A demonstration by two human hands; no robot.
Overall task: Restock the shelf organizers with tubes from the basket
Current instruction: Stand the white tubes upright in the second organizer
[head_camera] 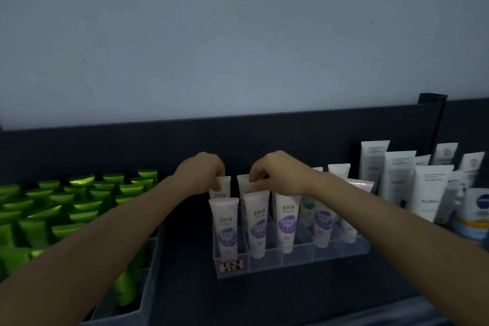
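I'm working at the clear organizer (291,259) in the middle of the shelf, where the white-and-purple tubes (287,222) stand cap-down in their slots. My left hand (201,173) is pinched on the crimped top of the back-row tube (223,184) at the organizer's left end, thumb and fingers closed on it. My right hand (275,173) is pinched the same way on the next back-row tube (243,182) just beside it. Both tubes look upright and already down in their compartments, though the front row hides their lower halves, so I can't say whether they are fully seated.

As for progress, I'd judge this organizer mostly filled at the left and middle: the front row holds several tubes side by side and the back row has the two I'm handling. Further right my own forearm covers part of it, and a few paler tubes (339,169) stand behind, so some slots there may be empty; the light is dim and I can't count them.

To the left, the dark tray of green tubes (79,204) looks packed tight. To the right, the tall white tubes (399,174) stand in a group against the dark back panel (105,145). The basket is out of my view, so I can't tell how much stock remains to place.
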